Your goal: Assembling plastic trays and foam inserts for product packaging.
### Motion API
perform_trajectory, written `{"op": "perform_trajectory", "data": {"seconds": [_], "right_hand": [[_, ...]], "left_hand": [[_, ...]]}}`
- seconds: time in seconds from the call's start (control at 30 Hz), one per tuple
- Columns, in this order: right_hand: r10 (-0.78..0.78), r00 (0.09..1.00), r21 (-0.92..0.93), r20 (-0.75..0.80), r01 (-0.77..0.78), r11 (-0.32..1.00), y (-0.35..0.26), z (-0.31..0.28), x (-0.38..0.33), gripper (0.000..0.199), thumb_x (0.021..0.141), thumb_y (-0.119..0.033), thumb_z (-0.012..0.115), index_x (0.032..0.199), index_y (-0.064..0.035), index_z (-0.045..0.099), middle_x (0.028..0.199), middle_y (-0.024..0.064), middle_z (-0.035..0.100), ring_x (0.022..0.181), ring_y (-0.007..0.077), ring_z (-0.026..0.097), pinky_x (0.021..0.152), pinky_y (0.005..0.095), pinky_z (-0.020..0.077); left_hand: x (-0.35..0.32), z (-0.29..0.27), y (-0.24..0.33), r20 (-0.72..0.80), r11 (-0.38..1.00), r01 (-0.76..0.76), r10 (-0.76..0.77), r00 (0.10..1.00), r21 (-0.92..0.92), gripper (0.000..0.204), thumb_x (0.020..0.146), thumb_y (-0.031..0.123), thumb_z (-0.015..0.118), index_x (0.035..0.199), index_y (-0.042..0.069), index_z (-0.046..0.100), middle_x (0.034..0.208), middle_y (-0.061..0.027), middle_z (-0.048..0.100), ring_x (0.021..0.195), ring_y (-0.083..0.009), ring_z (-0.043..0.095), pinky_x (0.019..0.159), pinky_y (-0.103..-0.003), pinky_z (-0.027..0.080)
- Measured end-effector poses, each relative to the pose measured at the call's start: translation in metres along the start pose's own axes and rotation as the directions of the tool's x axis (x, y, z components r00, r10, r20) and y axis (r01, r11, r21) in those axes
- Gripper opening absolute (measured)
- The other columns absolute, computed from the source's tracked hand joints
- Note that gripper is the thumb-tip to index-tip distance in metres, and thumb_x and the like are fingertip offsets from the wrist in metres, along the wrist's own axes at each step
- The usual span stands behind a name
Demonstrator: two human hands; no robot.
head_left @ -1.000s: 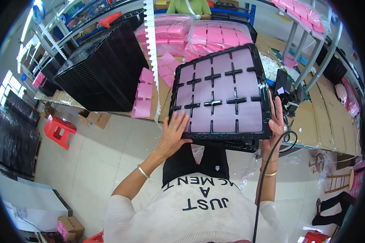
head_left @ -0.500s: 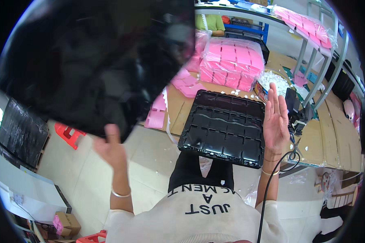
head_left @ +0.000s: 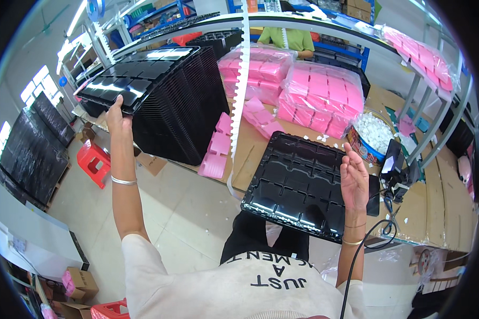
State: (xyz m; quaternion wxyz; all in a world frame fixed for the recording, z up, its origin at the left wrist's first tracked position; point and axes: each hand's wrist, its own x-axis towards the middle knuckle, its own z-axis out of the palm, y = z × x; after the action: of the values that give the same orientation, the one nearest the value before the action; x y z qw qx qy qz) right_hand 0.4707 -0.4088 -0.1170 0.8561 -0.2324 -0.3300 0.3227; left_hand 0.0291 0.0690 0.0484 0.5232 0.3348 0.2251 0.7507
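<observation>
A tall stack of black plastic trays (head_left: 178, 114) stands on the left of the bench. My left hand (head_left: 119, 118) grips the near edge of the top tray (head_left: 123, 80), thumb above and the other fingers mostly hidden below. In front of me, another black compartment tray (head_left: 298, 183) lies on the bench, its near edge sticking out over my lap. Beside that tray's right edge, my right hand (head_left: 354, 181) is raised with its palm showing and fingers loosely bent, holding nothing. Whether it touches the tray I cannot tell.
Pink foam pieces (head_left: 216, 149) lie by the stack; bagged pink foam (head_left: 322, 95) sits behind. A round tub (head_left: 375, 133) holds small white pieces. A white notched strip (head_left: 240, 90) hangs in front. Scissors (head_left: 393, 212) and a black cable lie right. A red stool (head_left: 94, 162) stands left.
The large black tray in my left hand has gone from close in front of the view to the top of the stack at left. My right hand stays by the other tray, its fingers more bent.
</observation>
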Motion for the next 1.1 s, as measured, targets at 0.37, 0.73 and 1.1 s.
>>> {"op": "perform_trajectory", "data": {"seconds": [0.37,0.73,1.1], "right_hand": [[0.135,0.991,-0.067,0.010,-0.134,0.989,0.032,0.012,0.033,0.036,0.093,0.008,0.062,0.128,0.0057,0.063,0.141,0.0160,0.059,0.106,0.0138,0.063,0.092,0.0259,0.0576],[0.190,0.970,-0.295,0.153,-0.139,0.945,0.033,0.046,0.061,0.036,0.097,-0.001,0.063,0.132,0.0046,0.064,0.129,0.0115,0.067,0.105,0.0138,0.064,0.093,0.0282,0.0532],[0.412,0.613,-0.253,0.674,-0.333,0.908,0.121,0.220,0.114,0.063,0.109,-0.038,0.057,0.156,0.0007,0.041,0.135,0.0186,0.066,0.119,0.0227,0.068,0.103,0.0337,0.0539]], "left_hand": [[-0.006,0.021,-0.020,0.099,0.994,0.085,-0.091,0.991,0.070,0.021,0.096,0.003,0.070,0.114,-0.005,0.064,0.109,-0.0143,0.070,0.095,-0.0267,0.072,0.082,-0.042,0.062],[0.029,-0.108,0.042,0.426,0.984,0.088,-0.146,0.893,0.154,0.046,0.102,0.030,0.069,0.135,-0.001,0.061,0.130,-0.0119,0.070,0.117,-0.0245,0.069,0.105,-0.039,0.053],[0.020,-0.141,0.152,0.684,0.699,-0.413,-0.149,0.714,0.583,0.059,0.102,0.038,0.069,0.143,-0.003,0.058,0.126,-0.0016,0.068,0.111,-0.0090,0.061,0.099,-0.024,0.045]]}}
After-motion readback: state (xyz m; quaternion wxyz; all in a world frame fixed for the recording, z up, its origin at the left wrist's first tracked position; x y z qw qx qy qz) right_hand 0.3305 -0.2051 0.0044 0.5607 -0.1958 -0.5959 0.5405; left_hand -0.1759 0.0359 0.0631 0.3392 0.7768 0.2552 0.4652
